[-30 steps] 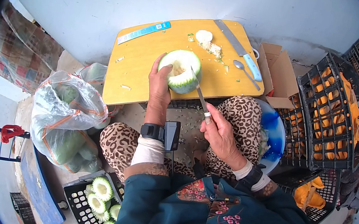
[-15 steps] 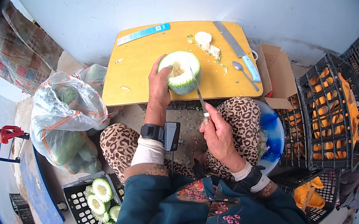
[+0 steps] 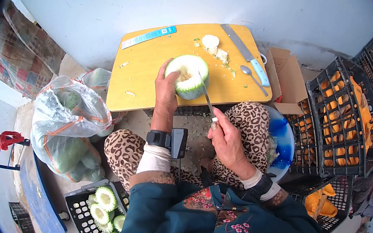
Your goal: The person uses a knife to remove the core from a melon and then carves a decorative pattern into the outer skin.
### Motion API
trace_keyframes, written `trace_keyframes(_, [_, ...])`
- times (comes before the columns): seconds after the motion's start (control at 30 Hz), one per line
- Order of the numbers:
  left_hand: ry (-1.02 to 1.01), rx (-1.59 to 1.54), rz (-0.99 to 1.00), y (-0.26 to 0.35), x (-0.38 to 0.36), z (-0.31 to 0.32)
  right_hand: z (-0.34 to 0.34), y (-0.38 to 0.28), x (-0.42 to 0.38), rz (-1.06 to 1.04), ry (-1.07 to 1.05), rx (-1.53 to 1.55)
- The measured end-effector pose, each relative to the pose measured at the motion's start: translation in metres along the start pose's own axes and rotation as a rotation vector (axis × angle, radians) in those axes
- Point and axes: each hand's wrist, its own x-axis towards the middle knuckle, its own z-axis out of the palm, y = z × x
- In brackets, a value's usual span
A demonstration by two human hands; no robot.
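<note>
A hollowed pale-fleshed winter melon (image 3: 192,90) with green rind rests near the front edge of the yellow table (image 3: 139,79). Small notches show along part of its cut rim. My left hand (image 3: 166,89) is closed on the melon's left side, thumb hooked over the rim into the hollow. In my right hand (image 3: 229,141) is a thin, narrow knife (image 3: 208,101), its blade slanting up to the melon's right rim. Farther back lie seedy pulp scraps (image 3: 218,53), a long wide-bladed knife (image 3: 239,43) with a light blue handle, and a metal spoon (image 3: 253,80).
A blue-and-white strip (image 3: 149,37) lies at the table's back left. Left of me stand a clear bag of melons (image 3: 70,122) and a black crate (image 3: 75,205) with notched melon pieces. On the right are a cardboard box (image 3: 292,81), a basin (image 3: 290,142) and black crates (image 3: 337,117) holding orange pieces.
The melon has shifted very slightly to the right with my left hand. My right hand and the knife have hardly moved.
</note>
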Motion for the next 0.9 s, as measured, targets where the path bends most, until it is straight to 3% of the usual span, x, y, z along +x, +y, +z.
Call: trace_keyframes(0.9, [-0.013,0.194,0.116,-0.004,-0.003,0.025,0.001,-0.013,0.044,-0.031,0.151,-0.232])
